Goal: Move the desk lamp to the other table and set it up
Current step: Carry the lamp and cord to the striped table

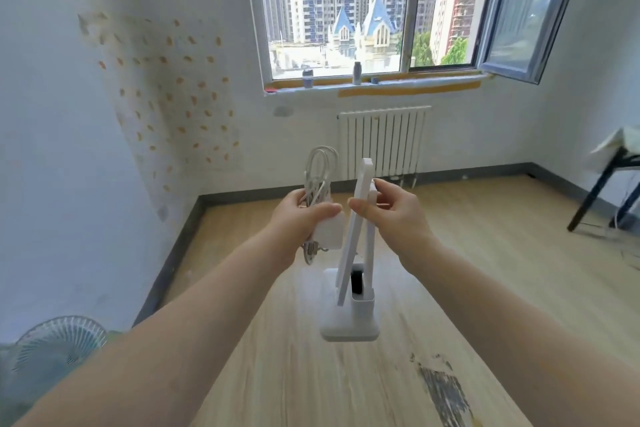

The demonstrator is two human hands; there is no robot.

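Observation:
A white desk lamp (349, 315) hangs in the air in front of me, folded, its flat base lowest and its arm pointing up. My right hand (394, 211) grips the upper part of the lamp's arm between thumb and fingers. My left hand (301, 218) is closed around the lamp's white power adapter and its coiled white cable (320, 170), just left of the arm. A loop of the cable sticks up above the fist, and a plug end dangles below it.
A table (620, 149) with dark legs and a cloth on it stands at the far right. A white radiator (381, 142) sits under the window on the far wall. A fan (59, 343) is at the lower left. Wooden floor (485, 253) lies below.

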